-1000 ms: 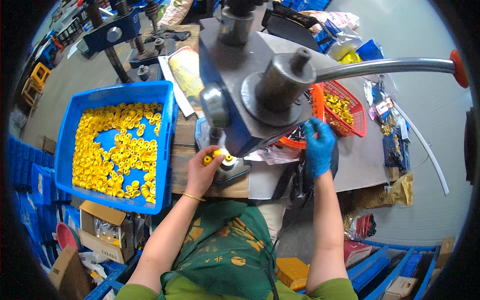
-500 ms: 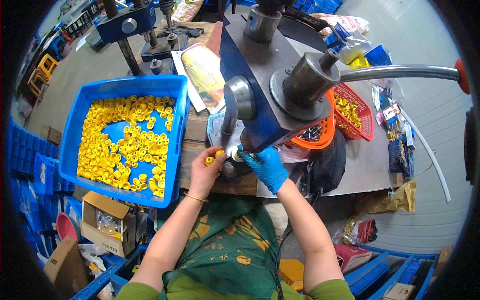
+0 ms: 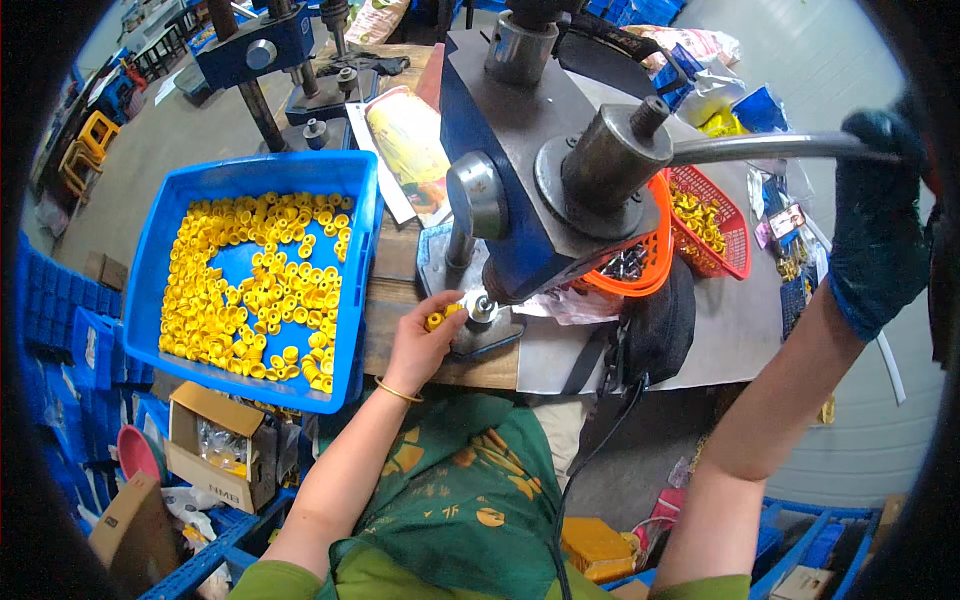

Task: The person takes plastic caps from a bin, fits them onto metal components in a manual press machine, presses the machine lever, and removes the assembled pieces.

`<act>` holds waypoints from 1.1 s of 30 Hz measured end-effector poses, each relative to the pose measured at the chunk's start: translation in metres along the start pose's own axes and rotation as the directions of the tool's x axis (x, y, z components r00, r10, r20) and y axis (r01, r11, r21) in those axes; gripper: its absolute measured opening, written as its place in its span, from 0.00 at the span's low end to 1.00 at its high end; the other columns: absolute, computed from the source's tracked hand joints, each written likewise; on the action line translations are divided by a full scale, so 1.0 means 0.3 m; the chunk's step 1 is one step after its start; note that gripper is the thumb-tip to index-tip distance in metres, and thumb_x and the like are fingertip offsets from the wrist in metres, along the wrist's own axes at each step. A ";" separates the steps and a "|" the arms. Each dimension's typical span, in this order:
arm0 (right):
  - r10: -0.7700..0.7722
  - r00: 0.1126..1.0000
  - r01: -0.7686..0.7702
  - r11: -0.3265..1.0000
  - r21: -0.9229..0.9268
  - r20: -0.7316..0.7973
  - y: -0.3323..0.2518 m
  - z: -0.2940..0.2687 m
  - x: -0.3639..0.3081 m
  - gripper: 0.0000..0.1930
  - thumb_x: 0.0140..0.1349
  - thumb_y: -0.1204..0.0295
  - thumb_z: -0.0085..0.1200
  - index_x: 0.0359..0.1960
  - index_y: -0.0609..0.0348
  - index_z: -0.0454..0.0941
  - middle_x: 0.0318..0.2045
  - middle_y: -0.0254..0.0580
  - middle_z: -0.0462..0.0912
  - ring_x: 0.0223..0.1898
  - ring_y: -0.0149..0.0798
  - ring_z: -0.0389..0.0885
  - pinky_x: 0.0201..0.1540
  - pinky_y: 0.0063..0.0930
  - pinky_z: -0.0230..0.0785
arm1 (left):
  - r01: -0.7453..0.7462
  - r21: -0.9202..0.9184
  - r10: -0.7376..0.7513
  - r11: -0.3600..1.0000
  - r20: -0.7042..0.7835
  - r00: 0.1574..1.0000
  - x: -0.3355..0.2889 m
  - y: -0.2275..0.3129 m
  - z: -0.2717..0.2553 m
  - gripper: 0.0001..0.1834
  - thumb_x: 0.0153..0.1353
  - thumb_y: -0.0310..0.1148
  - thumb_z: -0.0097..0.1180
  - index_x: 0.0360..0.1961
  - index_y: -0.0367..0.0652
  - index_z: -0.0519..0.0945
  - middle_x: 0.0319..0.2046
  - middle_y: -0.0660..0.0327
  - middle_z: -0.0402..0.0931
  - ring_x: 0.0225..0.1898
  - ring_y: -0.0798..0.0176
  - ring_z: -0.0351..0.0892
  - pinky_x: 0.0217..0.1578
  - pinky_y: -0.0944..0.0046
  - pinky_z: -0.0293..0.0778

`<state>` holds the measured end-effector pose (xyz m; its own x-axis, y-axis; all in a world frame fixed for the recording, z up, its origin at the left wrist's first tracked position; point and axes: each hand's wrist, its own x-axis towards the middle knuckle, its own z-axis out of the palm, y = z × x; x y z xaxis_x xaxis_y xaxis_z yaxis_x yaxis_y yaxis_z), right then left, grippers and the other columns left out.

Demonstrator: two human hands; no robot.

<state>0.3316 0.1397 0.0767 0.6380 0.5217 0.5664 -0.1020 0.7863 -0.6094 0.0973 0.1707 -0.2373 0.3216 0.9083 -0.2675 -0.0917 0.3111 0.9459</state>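
My bare left hand (image 3: 418, 345) is beside the base of a blue and grey hand press (image 3: 505, 190), its fingers closed on small yellow plastic caps (image 3: 436, 320). Just right of those fingertips, a small round metal piece (image 3: 482, 308) sits under the press ram. My right hand (image 3: 880, 230), in a blue glove, is raised at the far right and wrapped round the end of the press's long metal lever (image 3: 760, 149). To the left of the press, a blue tray (image 3: 366, 250) holds many loose yellow caps (image 3: 270, 290).
Right of the press stand an orange basket (image 3: 655, 270) of dark metal parts and a red basket (image 3: 738, 245) with yellow pieces. A black bag (image 3: 660, 335) lies at the table's front edge. Behind the tray is a second press (image 3: 255, 55). An open cardboard box (image 3: 215, 450) is below the tray.
My right hand has left the press base and moved up and right to the lever's end, which it now grips. My left hand stays by the base with the yellow caps.
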 end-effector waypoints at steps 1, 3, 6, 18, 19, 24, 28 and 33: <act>0.131 0.988 -0.121 0.987 -0.109 0.086 -0.046 -0.120 0.058 0.23 0.56 0.72 0.41 0.55 0.66 0.60 0.38 0.49 0.70 0.40 0.43 0.71 0.47 0.33 0.64 | 0.037 -0.006 -0.037 0.999 -0.006 0.999 0.006 0.019 -0.008 0.14 0.55 0.29 0.55 0.44 0.41 0.73 0.24 0.71 0.67 0.20 0.80 0.64 0.17 0.81 0.57; 0.387 0.897 -0.294 0.884 -0.363 0.215 -0.178 -0.306 -0.023 0.24 0.57 0.71 0.43 0.57 0.62 0.59 0.45 0.51 0.69 0.48 0.44 0.68 0.52 0.34 0.60 | 0.084 -0.119 -0.083 0.989 0.019 0.996 0.038 0.049 -0.006 0.14 0.55 0.29 0.55 0.43 0.41 0.74 0.24 0.71 0.68 0.21 0.80 0.65 0.17 0.80 0.57; 0.716 0.672 -0.604 0.383 -0.699 -0.188 -0.234 -0.468 -0.270 0.31 0.54 0.74 0.50 0.61 0.61 0.54 0.55 0.48 0.66 0.57 0.41 0.63 0.60 0.34 0.50 | 0.184 -0.273 -0.179 0.944 0.046 0.983 0.048 0.050 0.009 0.11 0.55 0.29 0.53 0.41 0.43 0.73 0.24 0.70 0.68 0.23 0.78 0.67 0.17 0.80 0.57; 0.194 0.683 -0.495 0.832 0.251 0.705 0.018 -0.309 0.003 0.27 0.60 0.61 0.40 0.56 0.70 0.59 0.56 0.52 0.64 0.57 0.44 0.62 0.65 0.37 0.40 | 0.241 -0.497 -0.217 0.833 0.107 0.970 0.061 0.045 0.010 0.13 0.55 0.30 0.54 0.43 0.42 0.72 0.28 0.68 0.71 0.27 0.76 0.69 0.19 0.79 0.60; 0.317 0.742 -0.074 0.915 -0.398 0.591 0.173 -0.377 -0.085 0.21 0.59 0.68 0.40 0.52 0.67 0.64 0.51 0.51 0.68 0.54 0.45 0.66 0.61 0.37 0.48 | 0.219 -0.453 -0.212 0.864 0.067 0.975 0.050 0.047 0.007 0.14 0.54 0.29 0.55 0.43 0.42 0.72 0.27 0.69 0.70 0.26 0.77 0.68 0.19 0.80 0.60; 0.603 0.571 0.204 0.553 -0.808 0.557 0.652 -0.435 -0.639 0.11 0.54 0.73 0.49 0.38 0.62 0.71 0.35 0.56 0.73 0.37 0.56 0.71 0.41 0.40 0.64 | 0.113 -0.114 -0.115 0.987 -0.011 0.993 0.053 0.060 0.015 0.13 0.50 0.27 0.60 0.39 0.39 0.75 0.27 0.69 0.72 0.26 0.78 0.67 0.26 0.79 0.65; 0.598 0.566 0.225 0.550 -0.804 0.568 0.704 -0.417 -0.686 0.13 0.55 0.69 0.50 0.40 0.61 0.69 0.37 0.58 0.73 0.40 0.57 0.70 0.41 0.41 0.64 | -0.154 0.103 0.158 0.983 -0.033 0.987 0.072 0.036 0.011 0.11 0.49 0.24 0.60 0.35 0.38 0.75 0.23 0.71 0.69 0.24 0.78 0.66 0.25 0.78 0.64; 0.647 0.599 0.090 0.532 -0.842 0.472 0.667 -0.478 -0.656 0.15 0.55 0.69 0.51 0.41 0.62 0.67 0.38 0.57 0.74 0.40 0.57 0.73 0.39 0.39 0.67 | -0.365 0.377 0.361 0.852 0.084 0.929 0.096 0.016 0.048 0.14 0.46 0.26 0.62 0.37 0.37 0.75 0.31 0.61 0.75 0.31 0.70 0.73 0.34 0.71 0.70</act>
<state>0.2950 0.1469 -0.2363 -0.0445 0.9773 0.2074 0.6455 0.1865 -0.7407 0.1198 0.1941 -0.2377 0.3444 0.9326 0.1080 0.1595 -0.1714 0.9722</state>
